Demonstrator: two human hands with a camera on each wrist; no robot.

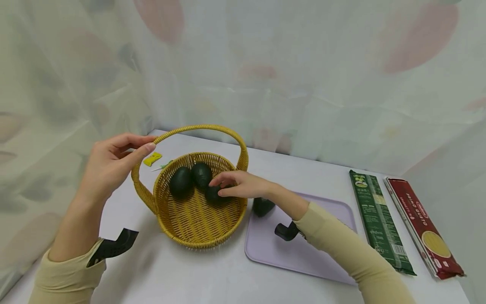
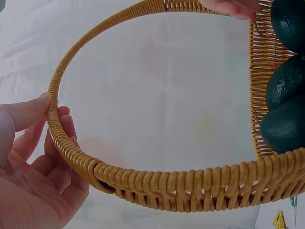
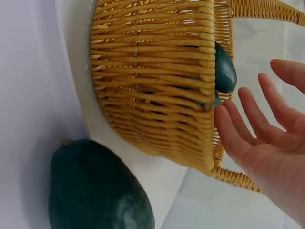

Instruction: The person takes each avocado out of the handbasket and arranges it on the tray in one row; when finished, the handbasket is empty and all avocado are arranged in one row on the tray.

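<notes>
Wicker basket [image 1: 197, 219] on white table [image 1: 190, 278], steadied at its arched handle [image 1: 212, 127] by left hand [image 1: 108, 166]: thumb on the near side of the handle, fingers curled behind it (best seen from the left wrist, where the woven hoop passes between thumb [image 2: 28, 110] and fingers). Right hand [image 1: 239, 185] reaching over the basket rim, fingers extended and slightly spread, fingertips resting on the nearest of three dark green avocados [image 1: 214, 193]; not closed round it (right-wrist view confirms straight, separated fingers [image 3: 248, 124] just beside the basket wall). Two further avocados lying side by side toward the back of the basket, one at left [image 1: 180, 181] and one beside it [image 1: 201, 174], touching or nearly touching each other. Fourth avocado [image 1: 263, 206] outside the basket, lying on lilac tray [image 1: 326, 257] just right of the basket and partly hidden behind the right wrist. Tray edge close against the basket's right side. Well right of the tray, two long pasta packets lying parallel: green packet [image 1: 379, 221] nearer, red packet [image 1: 423, 228] beyond. Small yellow object [image 1: 152, 158] on the table behind the basket handle (identity unclear). Patterned translucent curtain [image 1: 303, 63] enclosing the table.
</notes>
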